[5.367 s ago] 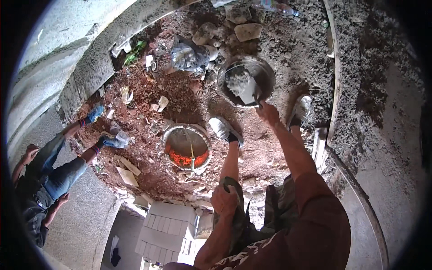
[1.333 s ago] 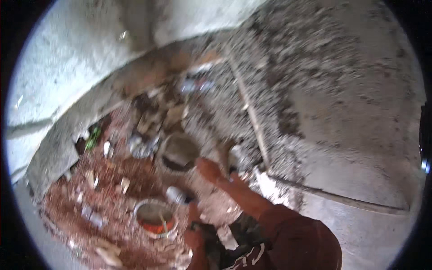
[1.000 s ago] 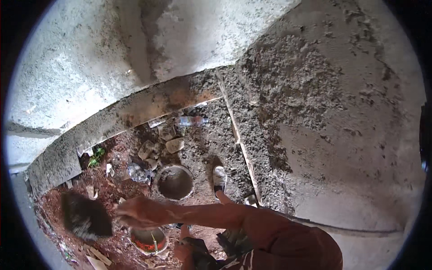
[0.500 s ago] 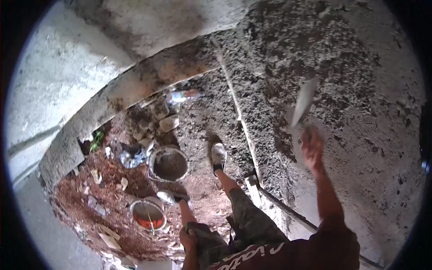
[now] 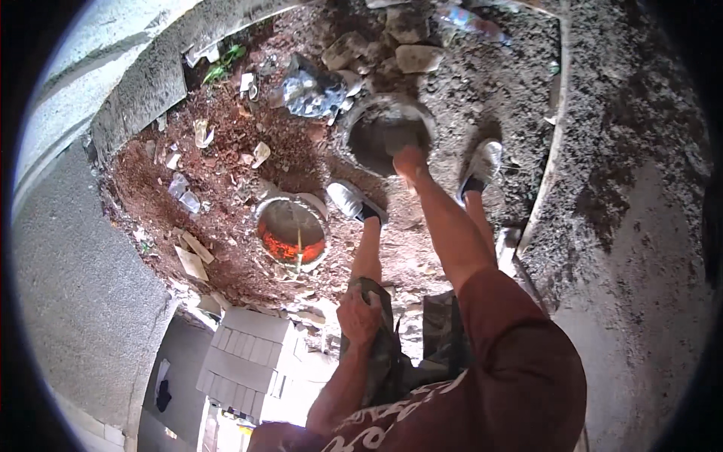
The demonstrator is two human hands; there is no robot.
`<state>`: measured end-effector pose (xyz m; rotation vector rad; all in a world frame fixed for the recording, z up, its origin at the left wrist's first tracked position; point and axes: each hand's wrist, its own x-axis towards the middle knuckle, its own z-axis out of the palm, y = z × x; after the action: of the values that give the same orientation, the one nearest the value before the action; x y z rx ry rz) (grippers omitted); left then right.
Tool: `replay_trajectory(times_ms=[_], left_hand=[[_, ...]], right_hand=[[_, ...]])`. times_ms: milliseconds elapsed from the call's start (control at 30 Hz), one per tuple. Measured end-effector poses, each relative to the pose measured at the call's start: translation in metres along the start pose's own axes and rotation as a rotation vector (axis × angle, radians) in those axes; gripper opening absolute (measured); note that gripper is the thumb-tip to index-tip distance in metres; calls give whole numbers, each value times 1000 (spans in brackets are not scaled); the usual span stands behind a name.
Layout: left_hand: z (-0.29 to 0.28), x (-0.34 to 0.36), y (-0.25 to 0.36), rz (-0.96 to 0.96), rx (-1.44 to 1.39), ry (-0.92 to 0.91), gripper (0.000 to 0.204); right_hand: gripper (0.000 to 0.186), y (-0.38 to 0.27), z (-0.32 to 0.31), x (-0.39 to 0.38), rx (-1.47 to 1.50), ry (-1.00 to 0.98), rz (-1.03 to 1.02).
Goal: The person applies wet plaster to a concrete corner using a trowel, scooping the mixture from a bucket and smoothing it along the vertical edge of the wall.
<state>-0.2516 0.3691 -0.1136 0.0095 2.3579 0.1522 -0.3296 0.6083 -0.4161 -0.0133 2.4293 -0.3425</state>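
My right hand (image 5: 409, 163) is closed round the handle of a trowel, reaching down into a mortar-crusted bucket (image 5: 350, 139) between and beyond my feet. The trowel's blade (image 5: 399, 138) is low inside it, at the grey mortar (image 5: 373, 139), and hard to tell apart from it. On my left knee rests my left hand (image 5: 360, 315), its fingers laid over the camouflage shorts (image 5: 376, 354) and holding no tool. Nearer and to the left stands a second bucket (image 5: 290, 251), orange on the inside, with grey contents and a thin stick-like piece across its front.
Rough wet-looking mortar covers part of the wall (image 5: 633, 83) at right, beyond a pale straight strip (image 5: 556, 143). Stones (image 5: 419, 59), a crumpled plastic bag (image 5: 312, 89), a plastic bottle (image 5: 474, 24) and wood scraps (image 5: 192, 260) litter the reddish soil. Stacked blocks (image 5: 248, 346) stand lower left.
My right hand with the trowel has come down from the rough wall on the right into the bucket. The view has swung left and down. My left hand stays at my left leg.
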Motion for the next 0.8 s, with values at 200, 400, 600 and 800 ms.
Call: replay_trajectory(times_ms=[200,400,600,800], left_hand=[[-32,12,-64,-87,61,-33,35],[-47,22,-67,-75,-16,-61,36],[-11,24,-19,-23,-102,-159,37],[-16,5,-72,-242,142,-125,32]], right_hand=[[29,-117,22,-7,803,343,680],[27,-107,24,-67,796,371,677],[19,-12,-27,-122,1130,415,593],[23,-135,-285,-112,722,658,-182]])
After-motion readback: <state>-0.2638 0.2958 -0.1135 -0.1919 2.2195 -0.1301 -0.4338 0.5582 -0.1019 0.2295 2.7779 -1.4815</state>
